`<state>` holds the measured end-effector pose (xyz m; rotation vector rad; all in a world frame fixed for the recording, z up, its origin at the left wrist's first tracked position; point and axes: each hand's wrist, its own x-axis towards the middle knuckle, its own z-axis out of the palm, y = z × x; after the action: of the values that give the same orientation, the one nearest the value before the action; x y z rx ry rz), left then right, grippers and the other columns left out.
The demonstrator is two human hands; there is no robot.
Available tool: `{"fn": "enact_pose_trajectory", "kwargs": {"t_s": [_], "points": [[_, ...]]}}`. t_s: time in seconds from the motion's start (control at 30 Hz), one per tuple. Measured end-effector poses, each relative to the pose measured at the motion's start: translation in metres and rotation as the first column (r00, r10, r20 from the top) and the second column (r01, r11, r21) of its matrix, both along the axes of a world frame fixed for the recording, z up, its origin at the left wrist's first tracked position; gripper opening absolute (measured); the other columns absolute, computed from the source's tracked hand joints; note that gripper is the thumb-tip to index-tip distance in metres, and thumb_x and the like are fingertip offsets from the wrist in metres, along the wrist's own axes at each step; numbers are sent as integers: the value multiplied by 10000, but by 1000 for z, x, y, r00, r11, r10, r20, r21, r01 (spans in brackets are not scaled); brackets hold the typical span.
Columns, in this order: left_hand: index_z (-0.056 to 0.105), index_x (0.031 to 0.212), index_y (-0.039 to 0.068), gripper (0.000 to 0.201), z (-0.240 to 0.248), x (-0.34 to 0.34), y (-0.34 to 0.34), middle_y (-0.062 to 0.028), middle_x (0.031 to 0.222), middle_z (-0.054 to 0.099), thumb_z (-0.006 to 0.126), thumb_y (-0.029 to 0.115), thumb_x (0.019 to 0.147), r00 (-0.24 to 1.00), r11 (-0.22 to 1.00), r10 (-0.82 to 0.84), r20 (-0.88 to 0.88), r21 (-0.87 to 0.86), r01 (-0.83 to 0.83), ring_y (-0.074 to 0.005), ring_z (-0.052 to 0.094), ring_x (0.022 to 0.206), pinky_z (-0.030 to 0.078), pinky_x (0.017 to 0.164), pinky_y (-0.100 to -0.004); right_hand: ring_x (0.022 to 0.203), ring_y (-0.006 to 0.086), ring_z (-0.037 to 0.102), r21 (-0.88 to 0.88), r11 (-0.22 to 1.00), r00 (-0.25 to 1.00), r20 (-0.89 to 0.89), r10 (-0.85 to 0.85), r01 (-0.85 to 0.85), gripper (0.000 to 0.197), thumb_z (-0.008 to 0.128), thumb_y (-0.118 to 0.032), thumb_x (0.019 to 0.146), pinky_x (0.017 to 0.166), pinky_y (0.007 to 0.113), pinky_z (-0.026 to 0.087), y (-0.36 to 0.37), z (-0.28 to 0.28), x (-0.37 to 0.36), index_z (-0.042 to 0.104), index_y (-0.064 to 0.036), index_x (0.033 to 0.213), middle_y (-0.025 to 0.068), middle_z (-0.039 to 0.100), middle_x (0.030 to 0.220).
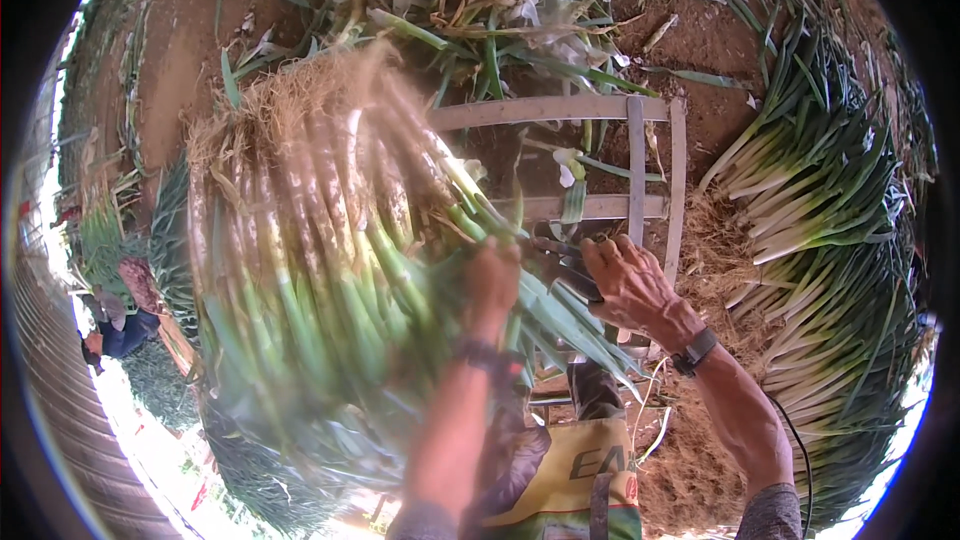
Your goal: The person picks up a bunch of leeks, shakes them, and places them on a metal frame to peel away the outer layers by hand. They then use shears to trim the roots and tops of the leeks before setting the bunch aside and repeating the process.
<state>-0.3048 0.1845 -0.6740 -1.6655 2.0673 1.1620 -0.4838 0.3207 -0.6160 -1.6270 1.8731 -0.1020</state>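
Observation:
My left hand (490, 285), somewhat blurred, is closed round the green part of a long green onion (462, 178) whose rooted end points up and left. Close to its right, my right hand (632, 285) grips a dark, narrow tool (568, 270); its exact kind is hard to make out. Green leaves (575, 318) spread out below and between the two hands. Left of my hands lies a thick row of untrimmed green onions (290, 210), with brown soil-covered stems and shaggy roots (275, 105) at the top; its lower leaves are smeared.
Beneath my hands is a metal frame (550, 112) of flat bars. Cleaned green onions with white stems (790, 215) are piled along the right. Peeled leaves and husks (480, 0) lie heaped on the soil beyond. Another person (125, 325) is at the far left.

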Motion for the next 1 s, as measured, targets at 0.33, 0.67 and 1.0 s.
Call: {"fn": "enact_pose_trajectory", "kwargs": {"t_s": [0.33, 0.67, 1.0], "points": [[485, 1295, -124, 567, -72, 36, 11, -170, 849, 668, 597, 262, 894, 894, 987, 86, -441, -85, -137, -232, 670, 578, 538, 517, -323, 906, 300, 577, -211, 973, 995, -15, -96, 91, 416, 597, -284, 954, 779, 472, 549, -58, -2, 8, 526, 46, 1196, 176, 586, 965], [513, 1149, -149, 533, -38, -27, -17, -210, 856, 650, 619, 308, 895, 851, 871, 472, -231, 272, -410, -221, 637, 520, 518, 444, -304, 924, 316, 568, -195, 967, 987, 18, -161, 161, 323, 599, -166, 859, 788, 448, 524, -121, 3, -3, 529, 51, 1087, 175, 583, 963], [624, 961, -90, 442, -31, -22, -20, -203, 829, 669, 649, 341, 871, 939, 941, 330, -93, 115, -319, -246, 649, 621, 518, 518, -390, 851, 294, 554, -148, 975, 986, 25, -164, 166, 302, 598, -82, 817, 734, 417, 521, -156, 11, -11, 539, 46, 1083, 170, 579, 946]]}}
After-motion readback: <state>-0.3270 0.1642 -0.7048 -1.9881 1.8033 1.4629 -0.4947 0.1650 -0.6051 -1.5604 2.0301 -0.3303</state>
